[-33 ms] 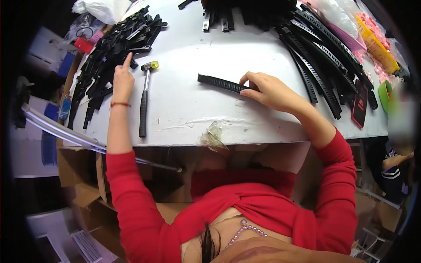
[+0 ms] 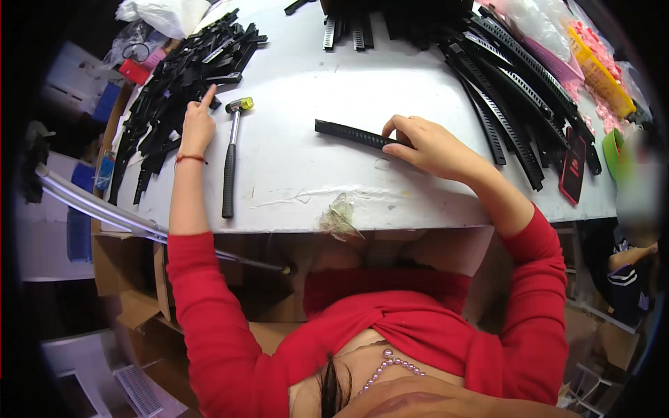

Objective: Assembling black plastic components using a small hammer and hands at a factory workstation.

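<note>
My right hand is closed on the near end of a black slotted strip, thumb on one side and fingers on the other. The strip slants toward the far left, low over or resting on the white table. At the left, my left hand has its index finger stretched toward a heap of short black strips; its other fingers are bent. Nothing shows in that hand, and I cannot tell whether the fingertip touches the heap. A hammer with a yellow-and-black head lies just right of it.
Long black slotted strips are piled at the right, beside a phone. Behind them stand a yellow basket and a green bowl. Clear crumpled plastic sits on the table's front edge. A metal tube crosses at left.
My left hand has shifted very slightly to the right near the heap. The right hand and its strip look nearly the same.
</note>
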Available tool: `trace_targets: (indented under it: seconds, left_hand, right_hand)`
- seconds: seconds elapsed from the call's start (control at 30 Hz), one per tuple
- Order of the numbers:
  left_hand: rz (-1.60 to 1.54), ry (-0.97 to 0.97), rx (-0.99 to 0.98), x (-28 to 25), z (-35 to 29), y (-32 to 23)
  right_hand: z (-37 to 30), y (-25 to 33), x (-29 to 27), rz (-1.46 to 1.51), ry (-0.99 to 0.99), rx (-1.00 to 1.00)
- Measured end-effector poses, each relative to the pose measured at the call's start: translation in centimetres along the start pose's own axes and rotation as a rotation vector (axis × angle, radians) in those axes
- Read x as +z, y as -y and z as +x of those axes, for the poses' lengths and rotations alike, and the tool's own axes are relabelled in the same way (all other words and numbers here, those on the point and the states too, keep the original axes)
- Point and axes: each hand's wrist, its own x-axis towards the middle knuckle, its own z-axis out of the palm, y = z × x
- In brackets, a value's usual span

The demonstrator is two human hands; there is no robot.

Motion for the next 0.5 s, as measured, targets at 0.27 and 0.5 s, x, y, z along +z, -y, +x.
trace_targets:
  seconds: [0.27,0.5]
  left_hand:
    - [-0.139,0.144,-0.06,-2.0,-0.3,-1.5]
    - [-0.863,0.039,-0.195,-10.1,-9.1,-16.5]
  right_hand:
    - [-1.4,0.3,-1.2,0.053,0.047,0.059]
    - [-1.1,1.6,-0.1,0.262,-0.115,0.122]
